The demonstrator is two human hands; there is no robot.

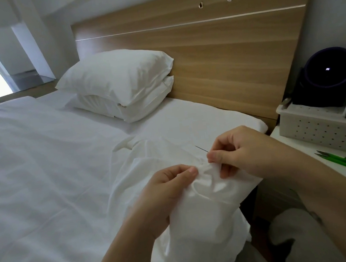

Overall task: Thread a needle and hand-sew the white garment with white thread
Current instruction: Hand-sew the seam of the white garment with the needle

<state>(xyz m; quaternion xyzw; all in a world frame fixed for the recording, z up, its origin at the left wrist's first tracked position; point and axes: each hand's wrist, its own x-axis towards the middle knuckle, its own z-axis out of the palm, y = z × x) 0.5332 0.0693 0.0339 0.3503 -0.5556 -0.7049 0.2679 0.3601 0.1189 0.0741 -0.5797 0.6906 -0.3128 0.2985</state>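
Pinching the needle [201, 149] between thumb and forefinger, your right hand [238, 150] meets your left hand [170, 188], whose curled fingers bunch the white garment [203, 214].

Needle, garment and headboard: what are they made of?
The needle, pinched by the right hand, looks like thin dark metal, straight and stiff. The garment, which the left hand pinches, looks like soft matte cloth, since it wrinkles and folds. The headboard looks like wood or wood-look laminate: smooth, with streaky grain.
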